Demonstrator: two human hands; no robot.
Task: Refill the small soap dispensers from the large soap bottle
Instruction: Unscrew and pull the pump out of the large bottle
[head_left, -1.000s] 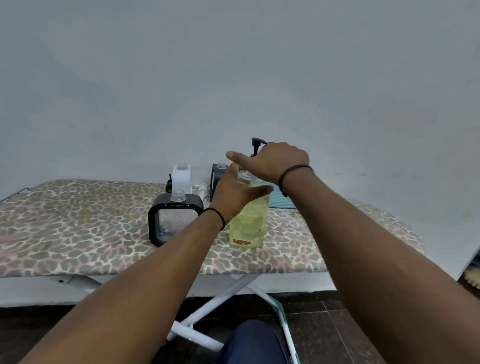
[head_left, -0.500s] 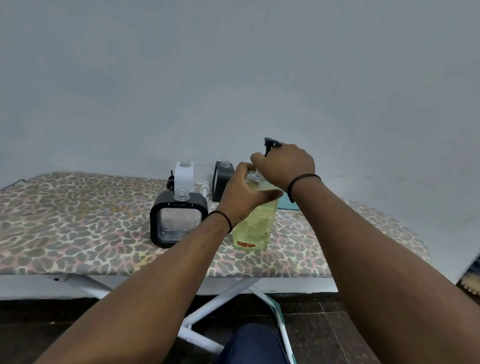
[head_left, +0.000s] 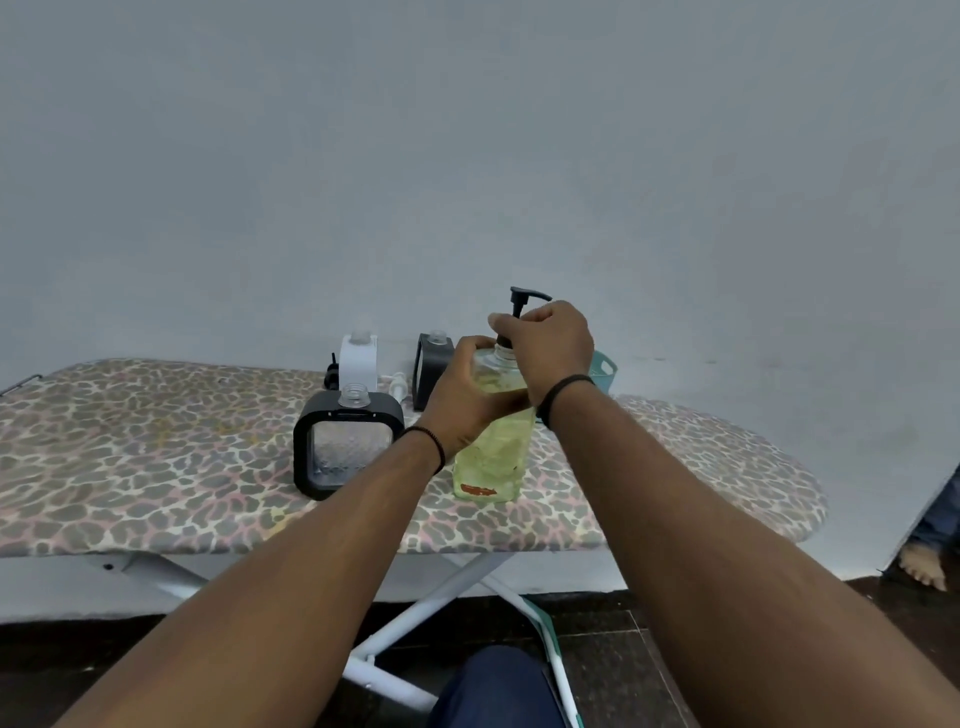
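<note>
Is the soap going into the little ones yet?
Not yet. The near black dispenser is uncapped but looks empty. The left hand steadies the large soap bottle while the right hand grips its pump. All pouring remains.

Both arms extended; left hand (head_left: 462, 395) wrapped, right hand (head_left: 545, 345) apparently pinching.

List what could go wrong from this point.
The large soap bottle stands near the ironing board's front edge; while the right hand works the pump collar, it could tip if the left hand slips. The nearest open dispenser has a narrow neck, so pouring may spill onto the fabric cover.
</note>
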